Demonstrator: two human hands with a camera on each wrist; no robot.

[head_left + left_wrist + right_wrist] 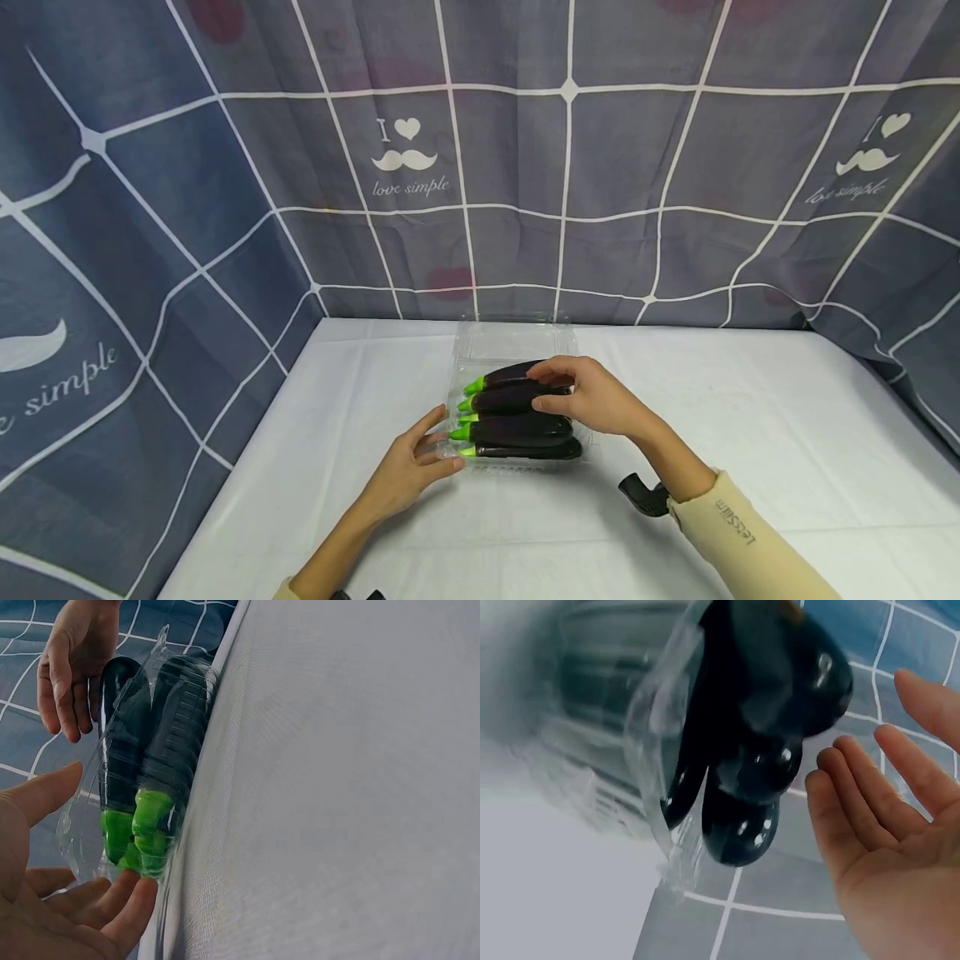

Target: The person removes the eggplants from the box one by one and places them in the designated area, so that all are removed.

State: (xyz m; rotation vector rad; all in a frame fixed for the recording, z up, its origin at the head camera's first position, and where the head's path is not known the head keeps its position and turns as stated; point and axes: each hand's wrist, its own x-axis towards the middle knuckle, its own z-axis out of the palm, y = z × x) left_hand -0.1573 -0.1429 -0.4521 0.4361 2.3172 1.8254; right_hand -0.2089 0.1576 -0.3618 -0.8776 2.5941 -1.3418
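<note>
Several dark eggplants (517,429) with bright green stem ends lie side by side in a clear plastic box (457,387), green ends to the left. The lid of the box (517,340) is folded back towards the curtain. My left hand (408,467) is at the box's left end; its fingertips touch or nearly touch the plastic, with the thumb apart in the left wrist view. Over the eggplants' right ends is my right hand (592,396), fingers fairly straight. The right wrist view shows a gap between that hand (892,825) and the rounded eggplant ends (780,697).
A white cloth covers the table (712,400). Behind it and along the sides hangs a grey-blue curtain (510,158) with white grid lines, close to the box's lid. A black strap piece (645,496) sits by the right wrist.
</note>
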